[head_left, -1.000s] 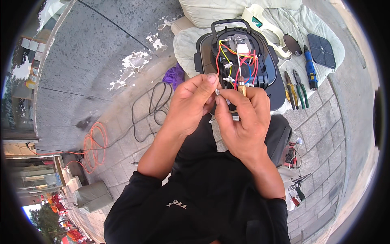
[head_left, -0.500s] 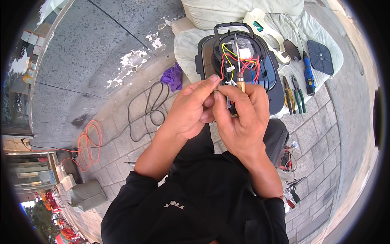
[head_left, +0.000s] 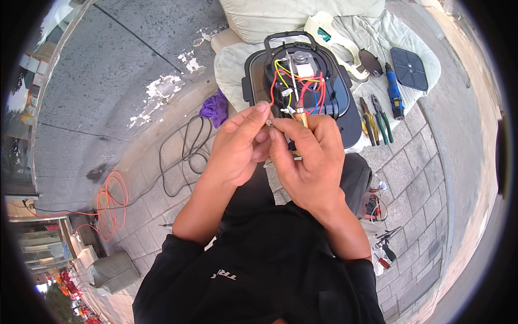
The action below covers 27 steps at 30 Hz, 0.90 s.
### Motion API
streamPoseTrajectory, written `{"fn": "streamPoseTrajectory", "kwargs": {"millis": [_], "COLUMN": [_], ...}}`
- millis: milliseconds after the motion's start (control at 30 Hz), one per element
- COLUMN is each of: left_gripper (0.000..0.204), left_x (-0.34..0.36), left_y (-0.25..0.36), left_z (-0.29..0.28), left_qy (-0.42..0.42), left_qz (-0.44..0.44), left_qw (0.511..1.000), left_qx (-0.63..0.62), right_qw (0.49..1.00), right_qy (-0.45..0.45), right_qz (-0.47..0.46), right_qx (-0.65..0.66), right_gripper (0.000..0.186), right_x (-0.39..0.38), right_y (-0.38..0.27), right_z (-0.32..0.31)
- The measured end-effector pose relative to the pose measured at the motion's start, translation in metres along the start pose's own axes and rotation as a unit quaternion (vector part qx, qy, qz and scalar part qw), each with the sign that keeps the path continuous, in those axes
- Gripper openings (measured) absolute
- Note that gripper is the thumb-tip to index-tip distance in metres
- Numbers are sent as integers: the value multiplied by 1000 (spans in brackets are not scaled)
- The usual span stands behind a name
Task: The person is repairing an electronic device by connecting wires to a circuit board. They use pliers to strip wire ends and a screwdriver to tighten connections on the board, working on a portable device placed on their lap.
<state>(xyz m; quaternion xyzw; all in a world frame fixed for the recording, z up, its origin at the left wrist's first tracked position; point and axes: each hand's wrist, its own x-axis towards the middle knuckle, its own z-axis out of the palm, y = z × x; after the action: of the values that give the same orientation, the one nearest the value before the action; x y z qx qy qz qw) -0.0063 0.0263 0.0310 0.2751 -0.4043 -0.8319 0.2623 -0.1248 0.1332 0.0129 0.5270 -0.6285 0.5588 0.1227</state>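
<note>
Red wire point(head_left: 272, 92) on a black machine point(head_left: 334, 89), by the pad's point(head_left: 227, 67) near edge.
Left hand point(head_left: 236, 144) pinches the wire; right hand point(head_left: 310, 159) pinches a tiny metal bit point(head_left: 268, 123) and holds a wooden-handled tool point(head_left: 300, 117).

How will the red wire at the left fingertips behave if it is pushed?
The red wire will probably bend easily: it curves between the left hand and the opened appliance. It looks thin, so it is likely light.
</note>
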Motion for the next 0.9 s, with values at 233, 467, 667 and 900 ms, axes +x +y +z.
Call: {"fn": "streamPoseTrajectory", "kwargs": {"millis": [233, 467, 667, 900], "left_gripper": [28, 27, 26, 25], "left_x": [6, 23, 41, 48], "left_y": [-3, -9, 16, 14], "left_z": [-7, -53, -52, -42], "left_qy": [-62, -122, -227, -236], "left_qz": [-11, -26, -124, -57], "left_qw": [997, 991, 966, 964], "left_qx": [40, -58, 12, 105], "right_qw": [974, 913, 917, 924], "right_qy": [-2, 38, 96, 222], "right_qz": [200, 378, 360, 282], "right_qx": [-103, -152, -140, -129], "right_gripper": [22, 22, 22, 38], "right_x": [-51, -140, -173, -185], "right_y": [27, 93, 69, 62], "right_z": [-100, -160, -138, -140]}}
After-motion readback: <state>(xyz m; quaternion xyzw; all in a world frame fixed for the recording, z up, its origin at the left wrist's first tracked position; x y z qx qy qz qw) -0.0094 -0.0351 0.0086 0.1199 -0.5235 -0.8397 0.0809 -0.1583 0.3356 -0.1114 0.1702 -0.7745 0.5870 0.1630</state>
